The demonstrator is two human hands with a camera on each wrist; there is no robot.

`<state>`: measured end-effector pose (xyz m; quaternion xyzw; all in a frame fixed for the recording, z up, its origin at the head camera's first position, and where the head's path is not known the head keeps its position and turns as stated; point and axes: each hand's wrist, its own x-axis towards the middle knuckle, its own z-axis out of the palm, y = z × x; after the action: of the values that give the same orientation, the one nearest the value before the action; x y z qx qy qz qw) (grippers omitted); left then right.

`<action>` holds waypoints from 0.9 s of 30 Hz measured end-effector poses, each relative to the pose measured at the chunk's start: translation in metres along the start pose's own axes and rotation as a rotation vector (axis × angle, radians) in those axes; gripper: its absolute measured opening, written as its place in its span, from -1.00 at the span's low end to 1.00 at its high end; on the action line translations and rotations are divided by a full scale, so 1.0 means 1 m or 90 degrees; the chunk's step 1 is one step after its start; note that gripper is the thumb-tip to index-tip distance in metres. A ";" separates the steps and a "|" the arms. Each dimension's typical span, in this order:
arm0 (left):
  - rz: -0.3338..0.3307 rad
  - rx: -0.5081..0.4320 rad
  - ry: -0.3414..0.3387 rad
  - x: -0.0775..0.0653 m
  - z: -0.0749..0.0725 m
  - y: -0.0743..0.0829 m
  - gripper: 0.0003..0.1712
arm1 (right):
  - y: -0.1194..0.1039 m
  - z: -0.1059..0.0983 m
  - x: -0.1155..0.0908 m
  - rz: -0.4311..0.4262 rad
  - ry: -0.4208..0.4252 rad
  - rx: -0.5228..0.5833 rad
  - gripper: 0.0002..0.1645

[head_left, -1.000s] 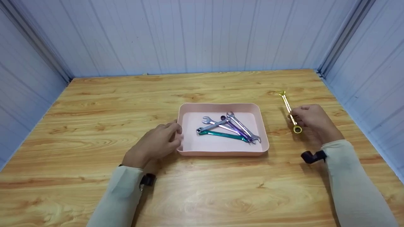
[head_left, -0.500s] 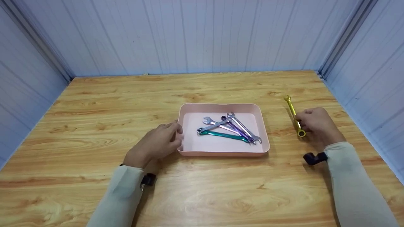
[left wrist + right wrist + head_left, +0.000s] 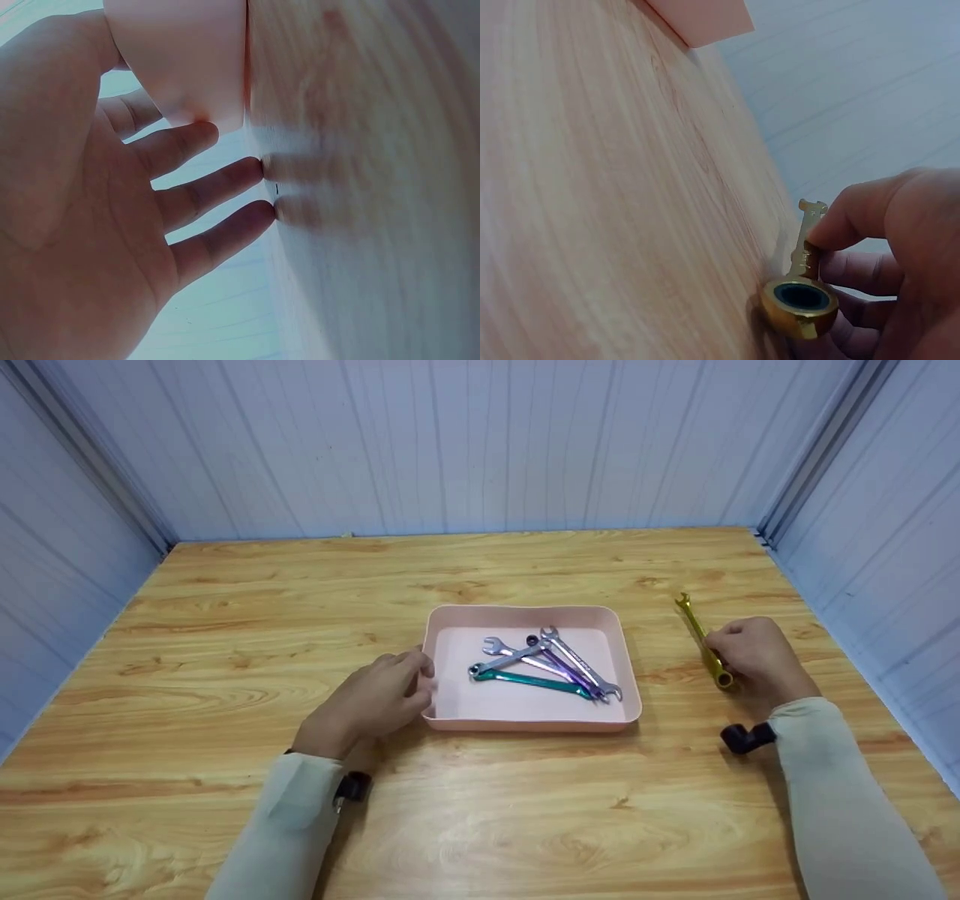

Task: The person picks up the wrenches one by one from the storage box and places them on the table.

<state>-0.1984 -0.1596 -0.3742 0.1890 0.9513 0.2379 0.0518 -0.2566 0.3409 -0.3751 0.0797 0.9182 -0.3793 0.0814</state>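
In the head view, a pink tray (image 3: 532, 726) holds several combination wrenches: silver wrenches (image 3: 581, 660), a green wrench (image 3: 529, 682) and a purple wrench (image 3: 555, 661). My left hand (image 3: 371, 701) grips the tray's left wall; the left wrist view shows the middle fingertip against the wall's outer side, while the last two fingers touch the tabletop. The ends of the thumb and index finger are hidden there. To the tray's right, my right hand (image 3: 757, 656) pinches a gold wrench (image 3: 699, 634) between thumb and fingers, its ring end toward me, close over the table.
The tray and both hands are on or above a wood-grain table (image 3: 487, 825). Pale panel walls (image 3: 465, 450) close it in at the back and on both sides. A small black camera (image 3: 746, 737) sits on the right wrist, another (image 3: 354, 786) on the left.
My right hand has shifted slightly right and toward me with the gold wrench, which has rolled over and come lower. The left hand and the tray stay practically where they were.
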 end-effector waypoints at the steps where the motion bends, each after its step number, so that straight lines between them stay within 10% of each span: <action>1: -0.003 -0.001 -0.002 0.000 0.000 0.000 -0.80 | 0.000 0.000 0.000 -0.006 0.003 -0.013 -0.58; 27: -0.003 0.008 0.007 -0.001 0.001 0.000 -0.80 | 0.003 0.004 0.002 -0.013 0.042 -0.083 -0.54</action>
<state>-0.1972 -0.1593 -0.3746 0.1859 0.9534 0.2330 0.0459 -0.2572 0.3399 -0.3804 0.0776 0.9438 -0.3170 0.0522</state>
